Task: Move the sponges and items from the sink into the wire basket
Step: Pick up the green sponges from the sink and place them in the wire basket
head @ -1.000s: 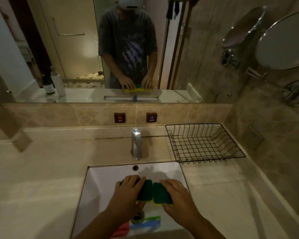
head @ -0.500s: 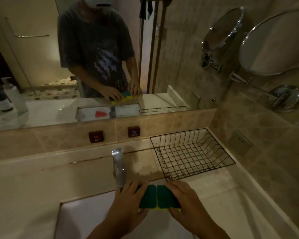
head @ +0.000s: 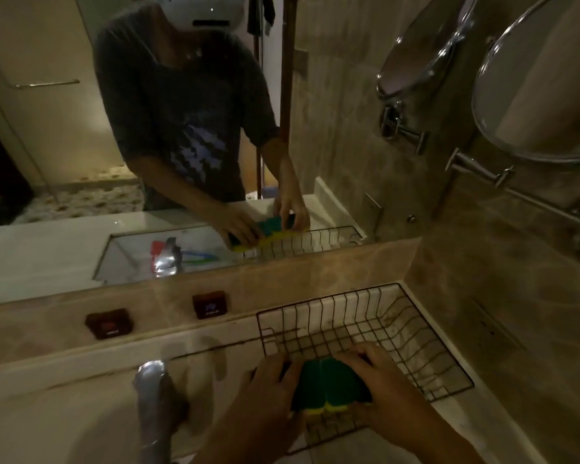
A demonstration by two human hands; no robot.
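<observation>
Two green-topped sponges with yellow undersides [head: 329,385] sit side by side, pressed between my hands. My left hand [head: 268,393] grips the left one and my right hand [head: 387,390] grips the right one. Both hang over the near left part of the black wire basket [head: 426,346], which stands on the counter in the right corner. The basket's wire floor shows nothing else in it. The sink itself is below the frame; the mirror reflects red, blue and green items [head: 181,254] lying in it.
A chrome faucet [head: 154,406] stands just left of my left hand. Two dark wall buttons [head: 109,323] sit on the tiled backsplash. A round swing-arm mirror [head: 536,82] juts from the right wall above the basket. The wall mirror shows a person.
Both hands lifted the pair of sponges out of the sink and carried them right and back, from beside the faucet to over the wire basket. The view turned right with them.
</observation>
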